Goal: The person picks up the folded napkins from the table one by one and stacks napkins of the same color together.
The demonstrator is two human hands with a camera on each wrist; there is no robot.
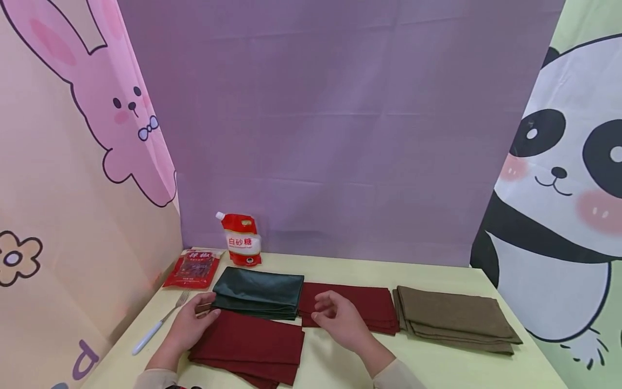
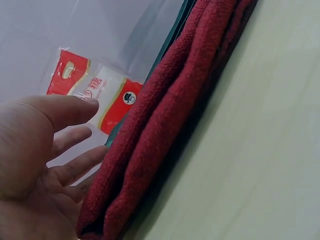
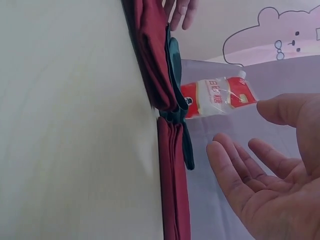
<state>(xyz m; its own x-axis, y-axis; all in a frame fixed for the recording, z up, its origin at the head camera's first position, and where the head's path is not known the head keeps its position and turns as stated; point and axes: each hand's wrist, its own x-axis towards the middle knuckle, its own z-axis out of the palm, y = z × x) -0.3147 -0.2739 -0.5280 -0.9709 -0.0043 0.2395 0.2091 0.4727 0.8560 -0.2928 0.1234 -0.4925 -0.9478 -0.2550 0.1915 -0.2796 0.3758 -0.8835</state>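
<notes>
Two hands: my left hand (image 1: 190, 322) rested open-fingered on the near red cloth (image 1: 250, 343); my right hand (image 1: 340, 320) hovered, fingers loosely apart.
Pouch: sugar pouch (image 1: 241, 240) upright, sealed.

We held our left hand (image 1: 190, 320) low with its fingers loosely extended, while our right hand (image 1: 338, 319) hovered, palm inward, fingers relaxed and slightly curled, gripping nothing.

The right hand (image 3: 272, 185), fingers (image 3: 227, 167) relaxed, hovers beside stacked red cloths (image 3: 155, 65), sugar pouch (image 3: 217, 97) beyond.
</notes>
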